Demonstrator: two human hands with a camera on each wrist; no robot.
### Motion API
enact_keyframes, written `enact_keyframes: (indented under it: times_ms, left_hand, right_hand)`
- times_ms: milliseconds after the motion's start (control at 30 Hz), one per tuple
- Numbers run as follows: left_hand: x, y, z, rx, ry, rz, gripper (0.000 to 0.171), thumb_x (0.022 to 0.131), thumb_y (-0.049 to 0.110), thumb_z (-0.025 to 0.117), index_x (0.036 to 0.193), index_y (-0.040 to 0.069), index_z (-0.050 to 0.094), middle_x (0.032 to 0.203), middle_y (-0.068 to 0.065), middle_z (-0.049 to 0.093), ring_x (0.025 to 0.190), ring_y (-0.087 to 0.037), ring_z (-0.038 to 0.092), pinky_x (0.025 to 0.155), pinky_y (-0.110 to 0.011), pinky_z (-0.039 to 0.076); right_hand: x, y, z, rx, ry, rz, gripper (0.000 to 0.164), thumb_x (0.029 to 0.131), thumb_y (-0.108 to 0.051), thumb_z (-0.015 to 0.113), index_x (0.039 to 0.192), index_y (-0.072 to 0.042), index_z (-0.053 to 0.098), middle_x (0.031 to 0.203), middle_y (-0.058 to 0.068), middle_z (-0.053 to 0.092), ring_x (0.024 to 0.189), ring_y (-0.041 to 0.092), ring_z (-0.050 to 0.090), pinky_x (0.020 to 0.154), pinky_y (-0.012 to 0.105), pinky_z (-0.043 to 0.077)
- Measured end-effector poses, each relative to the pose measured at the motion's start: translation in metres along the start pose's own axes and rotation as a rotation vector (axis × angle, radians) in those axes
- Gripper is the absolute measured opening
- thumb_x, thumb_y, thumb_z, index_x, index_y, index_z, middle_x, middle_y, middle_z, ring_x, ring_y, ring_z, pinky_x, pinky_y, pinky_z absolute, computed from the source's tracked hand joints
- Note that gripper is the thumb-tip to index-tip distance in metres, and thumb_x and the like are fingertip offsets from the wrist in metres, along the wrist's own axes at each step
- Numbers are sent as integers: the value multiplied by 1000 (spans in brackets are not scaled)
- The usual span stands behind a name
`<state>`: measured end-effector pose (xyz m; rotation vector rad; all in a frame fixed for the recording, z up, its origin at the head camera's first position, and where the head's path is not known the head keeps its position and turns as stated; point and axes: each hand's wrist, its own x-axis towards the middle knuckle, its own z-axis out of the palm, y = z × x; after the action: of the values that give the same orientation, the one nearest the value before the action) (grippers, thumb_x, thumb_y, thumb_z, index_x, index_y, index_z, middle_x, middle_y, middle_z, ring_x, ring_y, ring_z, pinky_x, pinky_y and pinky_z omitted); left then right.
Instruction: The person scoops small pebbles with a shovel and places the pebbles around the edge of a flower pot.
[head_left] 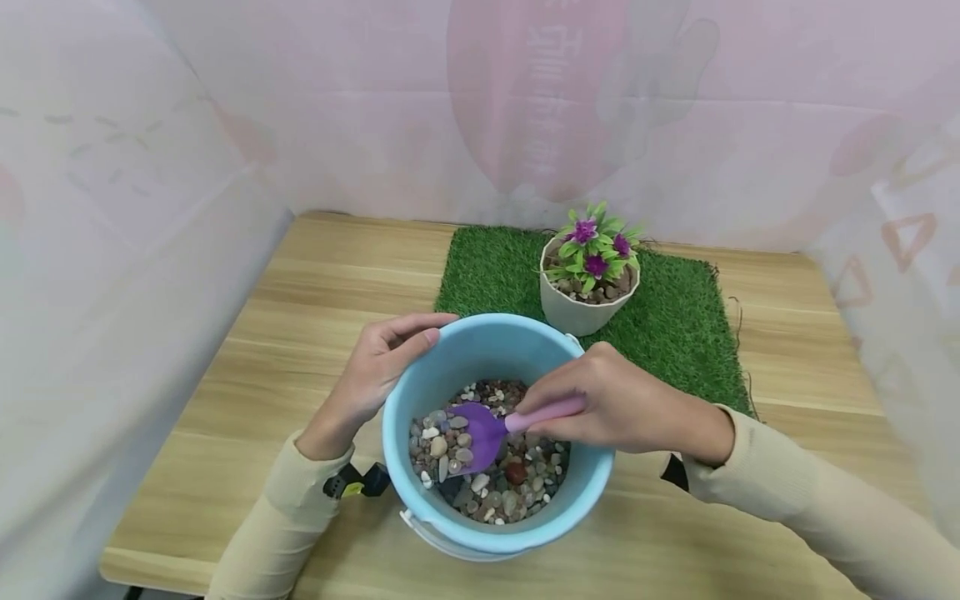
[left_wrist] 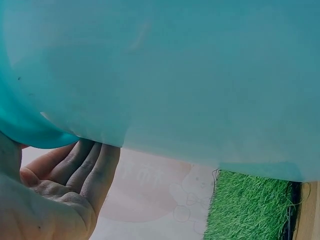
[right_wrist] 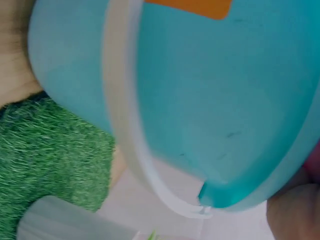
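Note:
A light blue bucket (head_left: 399, 467) stands on the table with mixed pebbles (head_left: 506, 504) inside. My left hand (head_left: 378, 364) holds its upper left rim, thumb at the edge and the other fingers against the outer wall, as the left wrist view shows. Inside the opening, my right hand (head_left: 600, 400) grips the pink handle of a small purple shovel (head_left: 483, 433). The shovel's blade points left, and pebbles lie on and around its tip. From the right wrist, the bucket's outside and its white handle (right_wrist: 120, 90) fill most of the picture, with part of the right hand at the edge.
Behind the bucket, a green artificial grass mat (head_left: 487, 271) covers part of the wooden table (head_left: 292, 333). On it stands a white pot (head_left: 573, 317) with a purple-flowered plant (head_left: 592, 246). Printed cloth walls (head_left: 360, 150) surround the table's back and sides.

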<state>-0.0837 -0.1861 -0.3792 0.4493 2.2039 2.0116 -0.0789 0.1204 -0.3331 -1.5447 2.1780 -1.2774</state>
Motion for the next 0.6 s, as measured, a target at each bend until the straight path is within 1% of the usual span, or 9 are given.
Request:
enact_keyframes:
  times_ms: [133,267,467,600]
  left_hand:
    - [0,-1,0,-3,-4,-2,34,109,13,57,137,-5,65,129,-28,72,100,-28,80,81,-48,71]
    - [0,-1,0,-3,-7,3,34,109,12,56,137,-4,65,129,-27,72,101,-29,80,82,-48,71]
    - [0,-1,0,11,-4,7,34,109,14,56,137,-3,66,126,-23,75,99,-26,80,82,-44,72]
    - [0,0,-1,17,-1,8,34,109,14,56,137,-3,66,125,-22,75,97,-23,80,79,-42,72]
  right_hand:
    - [-10,5,1,24,92,-5,24,86,1,85,109,-7,83,100,4,84,86,7,81,74,16,67]
    - [-19,7,-1,1,162,-23,27,82,5,86,107,-6,83,99,6,83,86,9,81,71,17,67]
    - [-27,6,-9,4,223,-51,28,82,7,85,107,-4,82,100,10,83,85,12,81,69,20,68]
    - [-32,4,-13,11,251,-35,27,83,6,85,108,-2,81,102,13,83,86,14,82,68,22,68]
